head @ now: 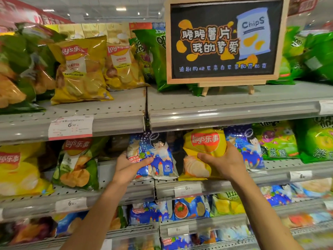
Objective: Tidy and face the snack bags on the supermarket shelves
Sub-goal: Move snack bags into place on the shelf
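On the middle shelf (189,184), the left hand (126,166) grips a glossy blue foil snack bag (158,159) — fingers curled round its lower edge; the right hand (225,161) clasps a yellow crisp bag (203,150). Best stood upright — labels forward, flush with the edge.

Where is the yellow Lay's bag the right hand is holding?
Head view, right of centre: the yellow Lay's bag stands on the middle shelf, gripped by the right hand, between two blue bags.
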A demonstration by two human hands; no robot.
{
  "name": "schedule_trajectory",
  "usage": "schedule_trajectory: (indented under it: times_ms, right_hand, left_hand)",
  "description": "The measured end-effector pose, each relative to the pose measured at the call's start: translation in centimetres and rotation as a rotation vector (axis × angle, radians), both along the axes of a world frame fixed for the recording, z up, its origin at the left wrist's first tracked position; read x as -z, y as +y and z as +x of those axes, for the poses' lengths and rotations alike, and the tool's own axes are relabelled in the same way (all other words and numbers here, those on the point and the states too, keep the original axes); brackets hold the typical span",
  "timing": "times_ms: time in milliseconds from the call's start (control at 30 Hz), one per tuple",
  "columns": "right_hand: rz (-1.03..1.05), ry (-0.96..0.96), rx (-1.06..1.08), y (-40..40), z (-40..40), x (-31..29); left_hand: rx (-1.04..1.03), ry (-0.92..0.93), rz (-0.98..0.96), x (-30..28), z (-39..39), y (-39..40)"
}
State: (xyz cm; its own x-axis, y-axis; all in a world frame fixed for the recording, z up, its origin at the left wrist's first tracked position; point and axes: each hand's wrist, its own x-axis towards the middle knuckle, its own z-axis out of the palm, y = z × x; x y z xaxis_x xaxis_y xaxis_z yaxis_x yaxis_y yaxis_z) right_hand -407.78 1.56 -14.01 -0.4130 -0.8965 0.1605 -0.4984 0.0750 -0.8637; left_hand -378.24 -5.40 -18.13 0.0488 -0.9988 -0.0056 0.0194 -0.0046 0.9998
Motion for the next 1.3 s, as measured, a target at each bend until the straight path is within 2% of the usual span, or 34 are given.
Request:
schedule_trajectory:
  times_ms: [167, 433, 700, 967, 1100, 1200, 1300]
  right_hand:
    - [-0.033, -0.064, 0.067, 2.6, -4.3, 0.4]
    - [-0.080, -0.177, 0.137, 5.8, -9.0, 2.5]
    - [-0.090, -0.159, 0.039, 6.8, -9.1, 3.2]
    - [-0.058, -0.200, -0.119, 6.7, -2.3, 2.7]
    - [-0.067, -0.194, -0.170, 5.4, 3.2, 2.4]
    - [-0.085, -0.182, -0.179, 4.0, 8.0, 2.2]
    - [-0.091, -0.177, -0.183, 2.7, 12.3, 1.9]
  left_hand:
    - [-0.005, 0.028, -0.040, 0.0, -4.5, -0.2]
    - [-0.007, -0.067, -0.133, 1.3, -11.0, 0.4]
    - [0.094, -0.161, -0.096, 1.9, -12.1, 0.7]
    - [0.149, -0.455, -0.090, 1.1, -8.7, 2.6]
    - [0.093, -0.894, -0.216, 0.0, -2.6, 5.0]
    - [0.095, -1.008, -0.358, -0.1, 3.2, 6.0]
    - [0.152, -1.069, -0.354, -0.2, 8.5, 6.6]
